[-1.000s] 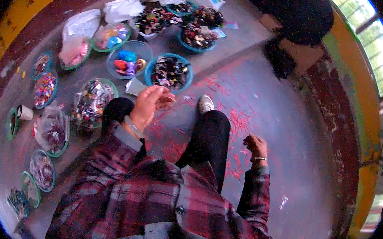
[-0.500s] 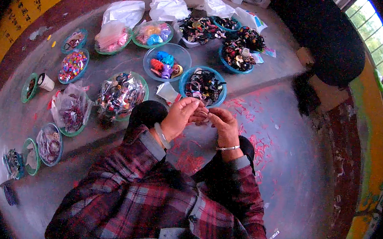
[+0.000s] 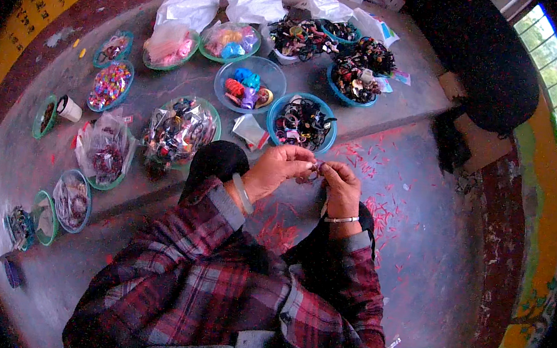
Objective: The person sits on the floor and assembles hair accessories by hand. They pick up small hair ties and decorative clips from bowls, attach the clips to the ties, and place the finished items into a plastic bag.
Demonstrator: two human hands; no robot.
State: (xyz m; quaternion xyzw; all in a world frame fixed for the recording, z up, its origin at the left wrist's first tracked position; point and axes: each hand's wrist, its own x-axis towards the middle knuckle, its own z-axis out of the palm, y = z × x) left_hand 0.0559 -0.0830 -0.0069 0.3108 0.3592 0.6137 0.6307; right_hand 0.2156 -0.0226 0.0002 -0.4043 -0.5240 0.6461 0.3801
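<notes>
My left hand (image 3: 273,173) and right hand (image 3: 343,191) meet over my knees, fingertips pinched close together. Between them is a small, thin, dark band (image 3: 310,176), partly hidden by the fingers; its exact kind is too small to make out. Just beyond the hands stands a blue bowl (image 3: 333,139) heaped with dark looped bands that look like hair ties. To its left lies a small white packet (image 3: 250,131) with a red edge. A pale bangle (image 3: 243,195) circles my left wrist, and a thin one (image 3: 342,219) my right.
A see-through bowl (image 3: 223,85) holds colourful pieces. Left of my knee sits a bowl of wrapped accessories (image 3: 181,131). Further bowls of beads, bagged pieces and dark bands (image 3: 362,75) spread across the raised floor. White bags (image 3: 254,6) lie behind. Red scraps (image 3: 382,214) litter the lower floor.
Both hands have shifted slightly right in the picture, still pinching the small band. The left hand's fingers now reach out straighter toward the right hand. The bowls have shifted slightly with the view.
</notes>
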